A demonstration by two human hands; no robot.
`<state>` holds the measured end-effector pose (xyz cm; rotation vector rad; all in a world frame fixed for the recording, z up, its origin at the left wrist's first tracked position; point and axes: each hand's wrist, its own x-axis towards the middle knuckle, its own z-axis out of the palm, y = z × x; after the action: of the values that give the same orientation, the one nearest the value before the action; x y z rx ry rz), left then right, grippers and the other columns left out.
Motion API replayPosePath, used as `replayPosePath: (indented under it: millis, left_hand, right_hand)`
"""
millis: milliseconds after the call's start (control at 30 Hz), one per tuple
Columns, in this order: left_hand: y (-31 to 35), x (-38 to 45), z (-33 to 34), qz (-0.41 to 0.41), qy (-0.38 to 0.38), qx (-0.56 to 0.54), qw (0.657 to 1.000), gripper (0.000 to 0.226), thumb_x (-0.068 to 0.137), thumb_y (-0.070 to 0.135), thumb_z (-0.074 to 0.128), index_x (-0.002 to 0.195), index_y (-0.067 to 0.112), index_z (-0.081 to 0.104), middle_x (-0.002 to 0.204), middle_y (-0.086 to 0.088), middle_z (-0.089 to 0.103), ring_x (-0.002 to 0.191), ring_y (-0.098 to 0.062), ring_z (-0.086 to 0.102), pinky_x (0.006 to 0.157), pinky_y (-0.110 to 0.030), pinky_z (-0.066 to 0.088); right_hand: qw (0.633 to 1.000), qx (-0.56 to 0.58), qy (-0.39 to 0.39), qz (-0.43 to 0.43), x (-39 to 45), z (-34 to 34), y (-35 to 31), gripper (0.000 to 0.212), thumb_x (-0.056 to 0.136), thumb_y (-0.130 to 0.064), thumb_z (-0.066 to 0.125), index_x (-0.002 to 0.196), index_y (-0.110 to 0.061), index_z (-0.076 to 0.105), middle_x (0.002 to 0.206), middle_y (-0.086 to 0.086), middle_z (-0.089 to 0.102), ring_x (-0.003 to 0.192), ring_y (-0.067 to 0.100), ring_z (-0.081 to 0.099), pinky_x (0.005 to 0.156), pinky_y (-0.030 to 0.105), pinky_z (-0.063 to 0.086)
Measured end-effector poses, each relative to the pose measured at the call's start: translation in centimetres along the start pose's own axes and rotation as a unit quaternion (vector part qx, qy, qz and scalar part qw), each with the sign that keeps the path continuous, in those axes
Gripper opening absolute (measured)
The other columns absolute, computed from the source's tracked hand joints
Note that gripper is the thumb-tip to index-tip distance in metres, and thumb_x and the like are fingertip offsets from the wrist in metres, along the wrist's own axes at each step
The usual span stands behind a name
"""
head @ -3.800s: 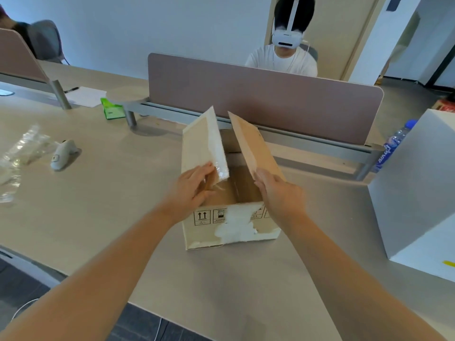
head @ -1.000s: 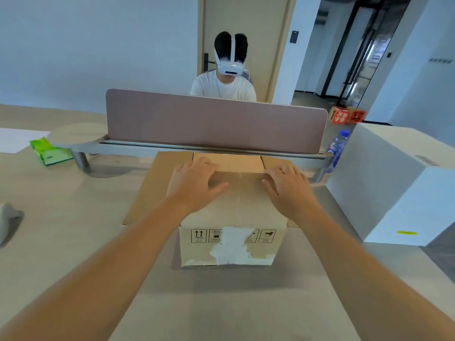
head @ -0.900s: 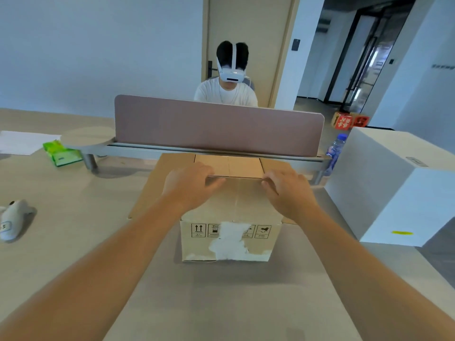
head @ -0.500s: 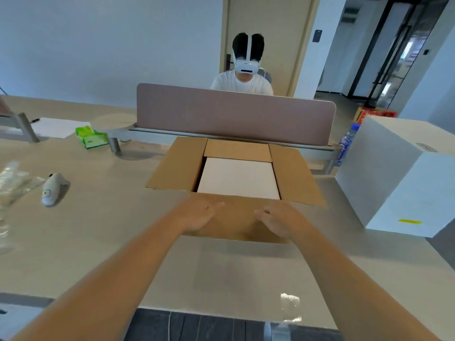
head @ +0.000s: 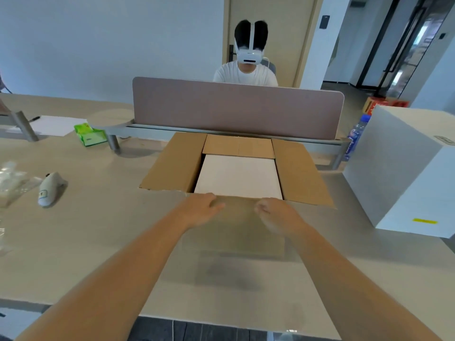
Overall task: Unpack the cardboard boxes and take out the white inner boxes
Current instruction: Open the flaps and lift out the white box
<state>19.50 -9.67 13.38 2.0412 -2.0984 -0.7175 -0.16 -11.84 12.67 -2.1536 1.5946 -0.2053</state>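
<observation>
An open cardboard box [head: 174, 163] stands on the table in front of me with all its flaps folded outward. Inside it the flat top of a white inner box [head: 237, 177] shows, filling the opening. My left hand [head: 202, 210] and my right hand [head: 275, 212] both rest on the near flap [head: 238, 225], which is folded down toward me. The left hand's fingers lie along the flap near the opening's edge. The right hand's fingers are loosely curled. Neither hand touches the white inner box.
A large white box [head: 403, 173] stands at the right, with a water bottle [head: 354, 136] behind it. A mauve desk divider [head: 236, 107] runs just behind the carton, and a person sits beyond it. At the left lie a green tissue pack [head: 89, 136], a white handheld device [head: 48, 189] and plastic bags [head: 12, 185].
The two side flaps and the near flap have been folded open, exposing the white inner box. My hands came back toward me with the near flap and now rest on it.
</observation>
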Motion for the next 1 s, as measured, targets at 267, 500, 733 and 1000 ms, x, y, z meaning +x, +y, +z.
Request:
replayPosePath:
  millis: [267, 500, 733, 1000]
  left_hand:
    - [-0.7, 7.0, -3.6, 0.024, 0.007, 0.063, 0.998, 0.052, 0.097, 0.041, 0.04, 0.141, 0.013, 0.035, 0.146, -0.005, 0.037, 0.132, -0.022, 0.037, 0.108, -0.035, 0.032]
    - [-2.2, 15.1, -4.3, 0.055, 0.025, 0.159, 0.985, 0.051, 0.095, 0.044, 0.04, 0.134, 0.011, 0.042, 0.139, -0.007, 0.041, 0.128, -0.025, 0.037, 0.105, -0.038, 0.035]
    - [-3.9, 18.6, -4.2, 0.109, 0.082, 0.224, 0.965, 0.046, 0.098, 0.044, 0.03, 0.136, 0.019, 0.036, 0.147, 0.0, 0.027, 0.136, -0.021, 0.021, 0.112, -0.035, 0.016]
    - [-5.0, 19.9, -5.6, 0.169, 0.11, 0.266, 0.942, 0.04, 0.1, 0.038, 0.026, 0.137, 0.03, 0.039, 0.152, -0.003, 0.021, 0.137, -0.021, 0.023, 0.112, -0.036, 0.017]
  right_hand:
    - [0.993, 0.099, 0.022, 0.052, 5.5, -3.7, -1.4, 0.035, 0.098, -0.027, 0.035, 0.123, -0.007, 0.052, 0.128, 0.007, 0.053, 0.116, 0.023, 0.05, 0.097, 0.034, 0.04]
    - [0.993, 0.051, 0.035, 0.104, 13.1, -3.3, -0.3, 0.045, 0.099, -0.03, 0.035, 0.14, -0.012, 0.035, 0.145, 0.006, 0.035, 0.131, 0.023, 0.036, 0.103, 0.032, 0.033]
    - [0.986, -0.026, 0.08, 0.141, 17.7, -1.9, 0.0, 0.047, 0.096, -0.03, 0.041, 0.139, -0.011, 0.033, 0.146, 0.012, 0.03, 0.135, 0.027, 0.027, 0.109, 0.033, 0.021]
    - [0.984, -0.066, 0.12, 0.117, 18.3, -1.1, -0.2, 0.041, 0.097, -0.031, 0.04, 0.135, -0.017, 0.039, 0.152, 0.007, 0.014, 0.141, 0.026, 0.013, 0.114, 0.036, 0.013]
